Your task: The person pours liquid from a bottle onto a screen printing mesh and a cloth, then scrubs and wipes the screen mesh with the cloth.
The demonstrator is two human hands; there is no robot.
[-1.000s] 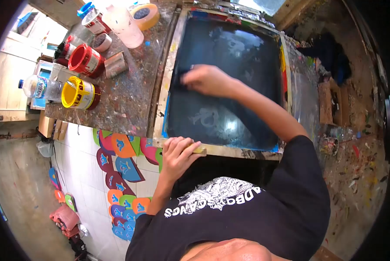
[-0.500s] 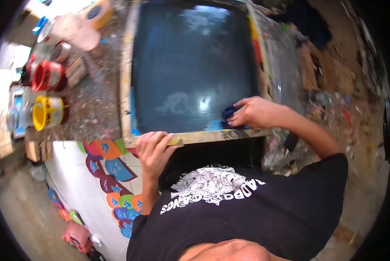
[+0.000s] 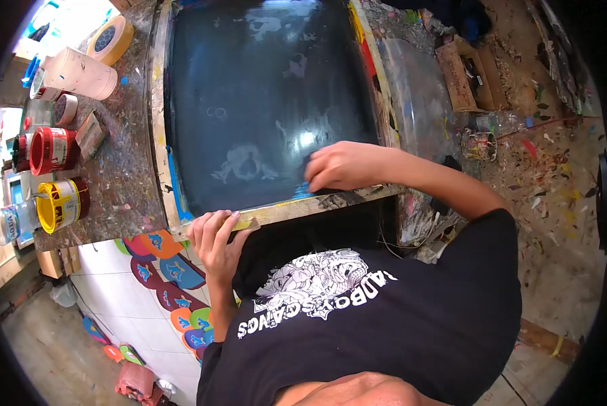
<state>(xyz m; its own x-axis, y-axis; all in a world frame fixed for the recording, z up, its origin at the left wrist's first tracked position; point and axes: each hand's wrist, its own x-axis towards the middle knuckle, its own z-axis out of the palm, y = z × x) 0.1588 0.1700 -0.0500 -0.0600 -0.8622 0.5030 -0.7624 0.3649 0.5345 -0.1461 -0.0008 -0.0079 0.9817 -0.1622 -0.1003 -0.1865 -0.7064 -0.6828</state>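
- Red tin [image 3: 53,150] and yellow tin [image 3: 63,203], side by side on the stained table [image 3: 124,196], about nine o'clock from the view's centre.
- Tape roll [image 3: 110,40], ten o'clock.
- Left hand [image 3: 215,237], eight o'clock: clamped on the near edge of the wooden frame [image 3: 283,212].
- Dark screen [image 3: 270,81], inside that frame, between eleven and twelve.
- Right hand [image 3: 341,166], just off centre toward one: fingers curled together at the screen's surface; cannot tell whether they hold anything.
- Cardboard box [image 3: 460,84], two o'clock.

Screen frame [image 3: 158,122] cut off at top, dark bundle [image 3: 467,17] likewise, right hand [image 3: 347,166] with palm hidden
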